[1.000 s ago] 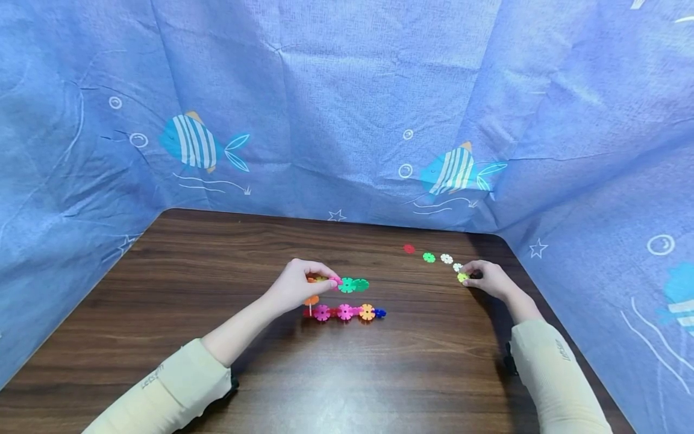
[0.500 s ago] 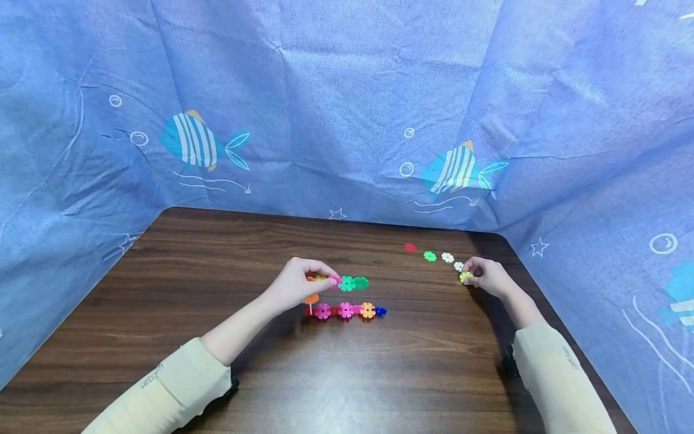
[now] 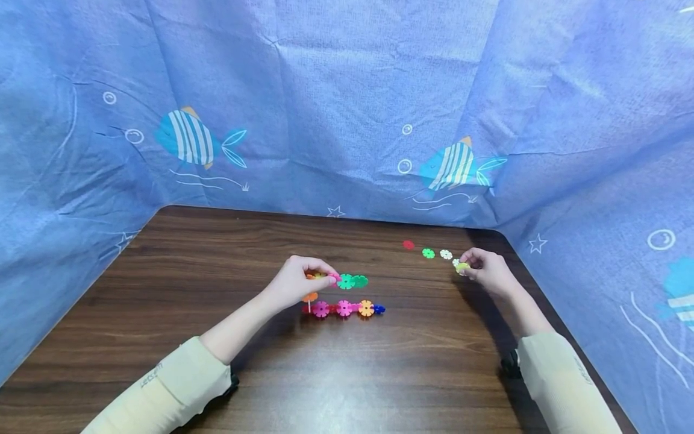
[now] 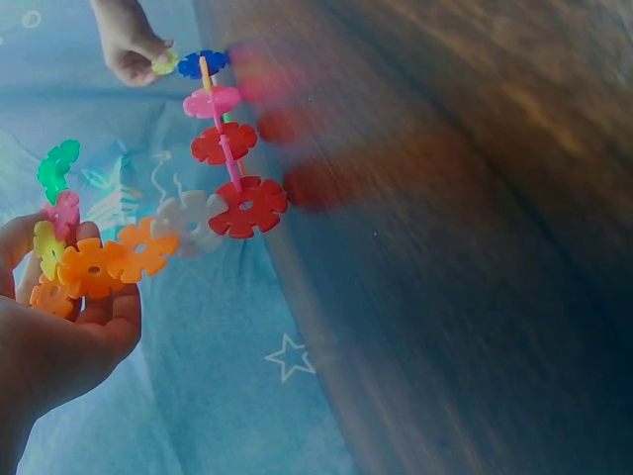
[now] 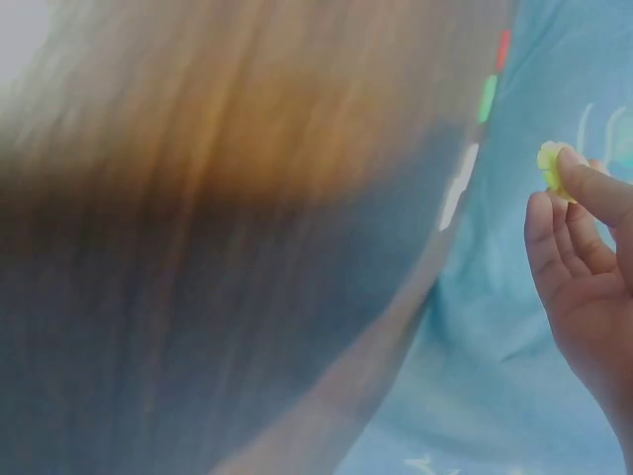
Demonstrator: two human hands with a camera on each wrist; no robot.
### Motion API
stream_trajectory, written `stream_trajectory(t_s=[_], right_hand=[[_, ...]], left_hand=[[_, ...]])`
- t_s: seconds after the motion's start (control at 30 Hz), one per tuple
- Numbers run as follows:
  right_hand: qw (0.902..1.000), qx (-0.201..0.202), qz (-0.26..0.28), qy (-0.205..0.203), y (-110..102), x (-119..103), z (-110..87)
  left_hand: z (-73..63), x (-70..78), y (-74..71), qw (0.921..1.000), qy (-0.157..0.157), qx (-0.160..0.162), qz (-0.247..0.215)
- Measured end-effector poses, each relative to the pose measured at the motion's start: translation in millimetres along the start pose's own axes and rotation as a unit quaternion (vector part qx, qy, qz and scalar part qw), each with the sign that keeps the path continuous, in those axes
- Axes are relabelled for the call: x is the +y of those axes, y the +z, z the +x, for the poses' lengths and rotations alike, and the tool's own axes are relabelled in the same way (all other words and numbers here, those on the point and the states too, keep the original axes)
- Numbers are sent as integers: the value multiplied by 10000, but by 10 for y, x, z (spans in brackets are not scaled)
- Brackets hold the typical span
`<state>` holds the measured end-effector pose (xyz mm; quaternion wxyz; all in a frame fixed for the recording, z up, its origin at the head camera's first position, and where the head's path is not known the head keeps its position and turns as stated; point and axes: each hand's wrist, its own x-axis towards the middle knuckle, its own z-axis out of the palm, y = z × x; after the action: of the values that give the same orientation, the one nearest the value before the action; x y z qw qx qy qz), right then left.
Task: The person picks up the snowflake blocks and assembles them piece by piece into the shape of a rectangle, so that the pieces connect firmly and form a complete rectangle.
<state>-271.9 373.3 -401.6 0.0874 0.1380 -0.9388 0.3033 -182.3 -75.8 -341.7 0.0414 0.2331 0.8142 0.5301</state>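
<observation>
1. Head view, centre: grips the chain of flower discs [image 3: 344, 308] with the left hand [image 3: 295, 280], thumb against fingers at a pink disc [image 3: 337, 278]. Runs beyond the fingertips to two green discs [image 3: 346, 281]; ends, in the lower row, at a blue disc [image 3: 379, 309].
2. Head view, right of centre: pinches a yellow disc [image 3: 462, 269] between thumb and fingers of the right hand [image 3: 490, 272], well apart from the left hand.
3. Head view, upper right of the table [image 3: 217, 241]: shows loose white discs [image 3: 446, 254], a green disc [image 3: 428, 253] and a red disc [image 3: 408, 245] in a slanting line. Overlaps, in this view, the nearer white disc with the yellow one.
4. Head view, top: shows a blue curtain [image 3: 347, 120] printed with striped fish.
5. Left wrist view, lower left: holds the chain among the fingers, around orange discs [image 4: 91, 267]. Continues rightward through white to red, then upward to blue. Shows the right hand at the upper left.
6. Right wrist view, right edge: clamps the yellow disc between thumb and fingers, off the table.
</observation>
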Motion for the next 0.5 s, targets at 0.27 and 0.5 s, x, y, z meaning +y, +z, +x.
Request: stream_trajectory(t_s=[0.27,0.5], right_hand=[[9978,488,-167,-407,-44,-310,61],[9969,480,444,-441,-25,-668,83]], left_hand=[[45,-91,9,10000,-13,-1,47],[125,-351,45,10000,-14,70,-2]])
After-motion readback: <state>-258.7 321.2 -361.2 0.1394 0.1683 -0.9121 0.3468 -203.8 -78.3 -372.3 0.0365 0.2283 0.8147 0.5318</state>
